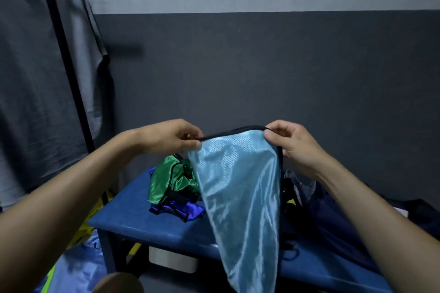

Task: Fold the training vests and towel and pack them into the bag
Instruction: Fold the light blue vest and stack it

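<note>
A shiny light blue training vest (240, 197) with black trim hangs in the air over the blue bench (147, 223). My left hand (171, 137) pinches its black top edge at the left end, and my right hand (292, 143) pinches the same edge at the right end. Behind the hanging vest a crumpled green vest (171, 181) lies on the bench, on top of a dark blue vest (178, 210). A dark navy bag (333, 216) lies on the bench to the right, partly hidden by the light blue vest and my right arm.
A grey shirt (35, 78) hangs from a black rack pole (66, 54) at the left. Yellow and blue fabric (78, 257) lies on the floor left of the bench. A white box (173, 259) sits under the bench. A grey wall stands close behind.
</note>
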Available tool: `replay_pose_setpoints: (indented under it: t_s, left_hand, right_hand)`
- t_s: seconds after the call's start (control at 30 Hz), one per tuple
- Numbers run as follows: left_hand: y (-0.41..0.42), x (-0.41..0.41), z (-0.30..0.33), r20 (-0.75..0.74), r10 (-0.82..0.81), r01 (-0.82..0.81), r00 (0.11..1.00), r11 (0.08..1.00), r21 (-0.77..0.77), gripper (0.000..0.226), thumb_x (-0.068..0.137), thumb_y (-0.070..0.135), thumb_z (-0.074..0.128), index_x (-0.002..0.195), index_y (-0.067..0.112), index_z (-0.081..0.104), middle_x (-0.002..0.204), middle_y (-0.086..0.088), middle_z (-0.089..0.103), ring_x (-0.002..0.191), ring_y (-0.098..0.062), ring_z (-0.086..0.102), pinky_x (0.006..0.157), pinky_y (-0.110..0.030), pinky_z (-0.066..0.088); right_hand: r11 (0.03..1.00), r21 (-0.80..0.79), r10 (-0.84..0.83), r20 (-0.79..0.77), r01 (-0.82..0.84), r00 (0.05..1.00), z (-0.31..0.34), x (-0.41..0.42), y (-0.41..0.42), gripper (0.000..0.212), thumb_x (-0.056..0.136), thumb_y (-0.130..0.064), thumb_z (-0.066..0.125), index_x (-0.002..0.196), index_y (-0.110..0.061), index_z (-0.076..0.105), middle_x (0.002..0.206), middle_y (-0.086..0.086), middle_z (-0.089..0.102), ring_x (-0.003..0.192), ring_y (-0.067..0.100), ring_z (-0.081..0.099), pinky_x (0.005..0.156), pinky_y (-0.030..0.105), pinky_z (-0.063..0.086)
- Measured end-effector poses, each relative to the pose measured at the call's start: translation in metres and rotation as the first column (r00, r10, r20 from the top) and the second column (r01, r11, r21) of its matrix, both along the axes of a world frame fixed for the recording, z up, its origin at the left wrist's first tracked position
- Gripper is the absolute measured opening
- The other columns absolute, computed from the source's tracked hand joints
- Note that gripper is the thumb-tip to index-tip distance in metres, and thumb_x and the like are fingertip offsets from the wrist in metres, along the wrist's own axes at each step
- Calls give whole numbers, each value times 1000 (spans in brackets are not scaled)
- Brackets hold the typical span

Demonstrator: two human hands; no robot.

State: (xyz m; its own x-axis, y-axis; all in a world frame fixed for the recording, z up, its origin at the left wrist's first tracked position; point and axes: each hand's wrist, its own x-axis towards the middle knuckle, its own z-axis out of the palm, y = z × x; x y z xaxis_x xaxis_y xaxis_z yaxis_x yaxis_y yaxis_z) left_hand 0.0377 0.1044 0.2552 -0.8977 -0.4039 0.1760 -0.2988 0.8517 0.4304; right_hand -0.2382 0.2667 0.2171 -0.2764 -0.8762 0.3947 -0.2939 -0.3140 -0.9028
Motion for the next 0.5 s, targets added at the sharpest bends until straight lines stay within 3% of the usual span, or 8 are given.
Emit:
replay_pose_setpoints:
  t_s: [0.07,0.13,0.23,0.3,0.37,0.43,0.5]
  left_hand:
    - [1,-2,6,159,40,-28,986,996,-79,27,85,36,55,98,14,63,91,-5,64,82,-16,58,86,-48,51]
    - [9,-8,8,188,20,-24,982,999,21,32,77,31,53,100,10,58,92,-3,58,83,-15,53,84,-43,48]
    - [23,-25,9,-11,-87,87,996,961,263,38,89,32,67,123,15,60,117,3,70,105,-10,65,92,-31,53]
    - [27,-42,7,-177,-91,144,980,938,316,33,99,34,67,127,16,63,123,2,71,113,-7,65,97,-25,51]
    - [30,-57,6,-253,-64,124,965,966,227,27,102,32,62,117,11,67,112,-2,74,98,-4,64,89,-24,50]
    - [29,-66,3,-271,-36,84,962,983,165,24,103,31,61,105,9,70,93,2,70,81,-3,59,75,-21,47]
    - [26,-69,0,-265,-25,61,964,990,126,22,103,30,61,95,12,70,81,9,66,71,-2,54,68,-19,43]
  right_hand:
    - [998,-61,6,-134,-14,991,9,9,-4,6,98,-13,68,97,-7,68,88,0,70,85,12,64,78,25,52]
    - [996,-51,64,-202,-76,977,18,15,-7,7,97,-13,69,98,-6,68,90,2,70,85,11,65,79,22,53]
    - [992,-5,123,-262,-129,957,27,24,-13,8,95,-11,72,98,-5,70,91,6,71,84,12,66,76,20,53]
    - [992,1,123,-290,-128,949,28,28,-18,4,94,-12,73,96,-9,72,90,4,72,85,11,66,78,21,53]
    - [994,6,108,-287,-111,952,27,29,-21,2,94,-13,74,93,-13,72,89,1,74,84,8,68,76,20,53]
    - [996,12,88,-222,-87,971,26,28,-21,4,94,-11,73,92,-12,70,82,1,72,74,7,65,64,17,49]
    - [995,29,94,-126,-91,988,19,22,-19,10,91,-14,77,92,-12,67,80,7,64,72,18,57,60,24,43]
